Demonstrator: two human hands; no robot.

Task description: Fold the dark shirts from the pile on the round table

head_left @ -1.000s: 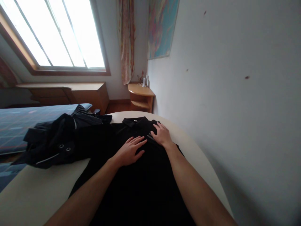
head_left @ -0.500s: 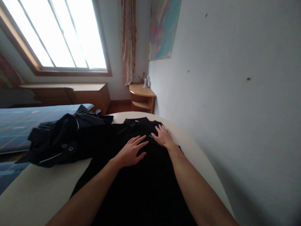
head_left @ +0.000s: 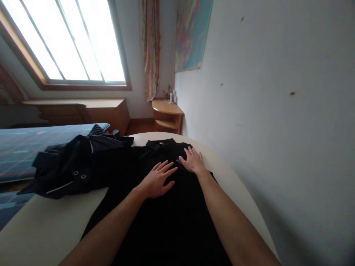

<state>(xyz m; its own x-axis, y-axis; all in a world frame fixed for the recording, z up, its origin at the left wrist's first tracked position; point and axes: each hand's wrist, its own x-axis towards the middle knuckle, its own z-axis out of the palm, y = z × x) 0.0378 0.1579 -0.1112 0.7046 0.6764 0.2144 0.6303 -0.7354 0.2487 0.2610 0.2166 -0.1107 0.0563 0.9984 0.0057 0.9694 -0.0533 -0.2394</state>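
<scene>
A black collared shirt lies spread on a pale rounded table, its collar at the far edge. My left hand rests flat on the chest of the shirt, fingers apart. Near the shoulder on the right, my right hand also lies on the cloth with its fingers spread. A small grey strip shows on the shirt beside my right thumb. The shirt's dark folds hide their own detail.
Dark bunched clothing with two metal eyelets lies on the table's left side. Beyond it is a bed with a blue checked cover. A wooden corner shelf stands ahead, and a white wall runs along the right.
My left hand has slid slightly right across the shirt. My right hand has barely moved and stays on the cloth.
</scene>
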